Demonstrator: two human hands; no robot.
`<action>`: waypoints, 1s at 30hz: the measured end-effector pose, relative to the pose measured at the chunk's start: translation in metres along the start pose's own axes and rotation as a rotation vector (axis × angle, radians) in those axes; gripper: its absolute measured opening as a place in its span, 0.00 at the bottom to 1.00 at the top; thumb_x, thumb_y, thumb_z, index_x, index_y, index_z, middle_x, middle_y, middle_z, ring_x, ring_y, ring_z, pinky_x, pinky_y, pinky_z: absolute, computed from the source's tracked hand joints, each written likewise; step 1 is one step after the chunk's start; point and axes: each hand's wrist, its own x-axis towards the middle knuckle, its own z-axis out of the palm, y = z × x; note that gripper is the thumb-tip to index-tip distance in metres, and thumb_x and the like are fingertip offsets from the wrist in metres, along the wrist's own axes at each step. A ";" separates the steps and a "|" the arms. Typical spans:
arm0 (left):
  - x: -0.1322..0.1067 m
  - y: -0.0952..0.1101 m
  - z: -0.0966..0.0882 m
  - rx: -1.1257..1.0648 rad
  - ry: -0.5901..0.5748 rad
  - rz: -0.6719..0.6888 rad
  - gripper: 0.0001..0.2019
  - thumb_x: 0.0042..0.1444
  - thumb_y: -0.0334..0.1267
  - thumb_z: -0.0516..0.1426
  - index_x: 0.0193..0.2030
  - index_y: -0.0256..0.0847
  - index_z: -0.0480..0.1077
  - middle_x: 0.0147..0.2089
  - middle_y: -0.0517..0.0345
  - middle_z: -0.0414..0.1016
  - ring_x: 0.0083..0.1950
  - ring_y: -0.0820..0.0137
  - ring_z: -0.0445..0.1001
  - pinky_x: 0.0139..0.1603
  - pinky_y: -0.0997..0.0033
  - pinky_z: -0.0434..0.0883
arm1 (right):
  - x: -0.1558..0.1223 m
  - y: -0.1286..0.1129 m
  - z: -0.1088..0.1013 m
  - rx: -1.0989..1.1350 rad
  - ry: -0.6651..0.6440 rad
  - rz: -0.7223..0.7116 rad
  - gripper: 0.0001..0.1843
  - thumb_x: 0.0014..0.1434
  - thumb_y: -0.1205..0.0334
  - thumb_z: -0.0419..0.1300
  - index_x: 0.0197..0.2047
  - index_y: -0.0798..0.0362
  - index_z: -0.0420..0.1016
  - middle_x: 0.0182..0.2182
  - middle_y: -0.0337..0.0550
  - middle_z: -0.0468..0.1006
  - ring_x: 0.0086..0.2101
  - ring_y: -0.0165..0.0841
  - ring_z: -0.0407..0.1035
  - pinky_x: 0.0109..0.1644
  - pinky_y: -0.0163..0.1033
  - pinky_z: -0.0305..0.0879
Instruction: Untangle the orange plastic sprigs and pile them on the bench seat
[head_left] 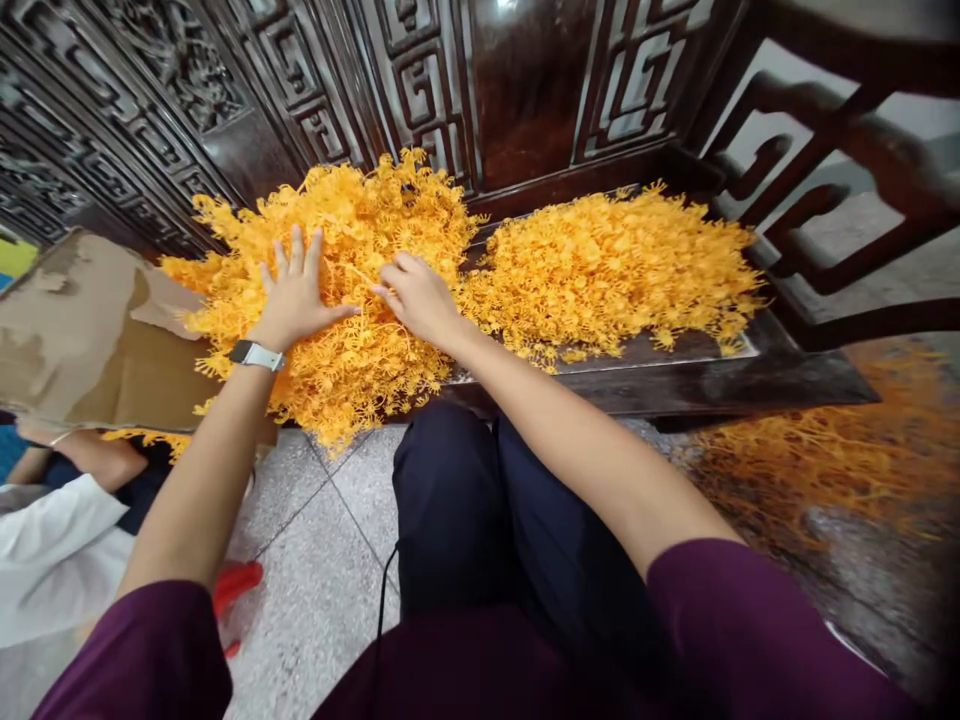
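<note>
Two heaps of small orange plastic sprigs lie on a dark carved wooden bench (675,365). My left hand (296,290), with a watch on its wrist, rests flat and spread on the left heap (337,260). My right hand (416,295) lies on the same heap's right side, fingers curled and pinched onto an orange sprig. The right heap (615,270) is untouched.
A cardboard sheet (90,330) lies to the left of the bench. Another person's arm and white sleeve (52,540) show at lower left. More orange sprigs (825,460) lie low on the right. My knees in dark trousers (480,520) are in front of the bench, over a grey tiled floor.
</note>
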 end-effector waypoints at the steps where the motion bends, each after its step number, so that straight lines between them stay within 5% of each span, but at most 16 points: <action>1: 0.002 -0.001 0.000 -0.023 0.009 0.010 0.70 0.44 0.77 0.65 0.84 0.43 0.40 0.86 0.38 0.32 0.84 0.31 0.28 0.78 0.26 0.30 | -0.004 0.002 -0.003 0.026 0.030 0.010 0.11 0.77 0.59 0.53 0.46 0.52 0.75 0.49 0.50 0.75 0.50 0.42 0.69 0.55 0.48 0.67; 6: 0.011 -0.005 0.001 -0.108 0.060 0.031 0.67 0.43 0.78 0.65 0.83 0.45 0.48 0.86 0.46 0.40 0.85 0.41 0.35 0.81 0.39 0.31 | -0.018 0.015 -0.028 0.091 0.148 0.100 0.11 0.75 0.68 0.53 0.39 0.51 0.72 0.41 0.46 0.76 0.44 0.39 0.70 0.51 0.45 0.64; 13: 0.023 -0.028 0.009 -0.202 -0.009 0.153 0.61 0.51 0.79 0.59 0.83 0.47 0.47 0.86 0.46 0.39 0.85 0.41 0.33 0.80 0.37 0.26 | -0.014 0.020 -0.044 0.140 0.344 0.118 0.12 0.71 0.75 0.51 0.38 0.52 0.70 0.41 0.46 0.76 0.45 0.38 0.70 0.52 0.44 0.62; 18: 0.028 -0.049 0.015 -0.197 0.050 0.085 0.57 0.57 0.73 0.59 0.84 0.46 0.44 0.85 0.42 0.42 0.85 0.45 0.41 0.82 0.41 0.34 | -0.017 0.029 -0.051 0.179 0.504 0.152 0.12 0.70 0.72 0.55 0.33 0.50 0.67 0.35 0.43 0.75 0.39 0.36 0.69 0.47 0.44 0.61; 26: 0.044 -0.052 0.031 -0.159 0.166 -0.033 0.52 0.62 0.57 0.61 0.83 0.33 0.42 0.83 0.33 0.48 0.82 0.41 0.51 0.82 0.39 0.45 | -0.050 -0.018 -0.081 0.279 0.656 0.001 0.13 0.71 0.69 0.53 0.32 0.49 0.66 0.31 0.41 0.72 0.36 0.34 0.68 0.44 0.42 0.63; 30: 0.049 -0.051 0.029 -0.068 0.151 -0.066 0.50 0.65 0.52 0.61 0.82 0.26 0.41 0.83 0.31 0.48 0.82 0.42 0.52 0.81 0.45 0.51 | -0.097 -0.028 -0.104 0.353 0.835 0.137 0.15 0.75 0.59 0.55 0.33 0.50 0.68 0.30 0.39 0.69 0.33 0.33 0.66 0.41 0.41 0.61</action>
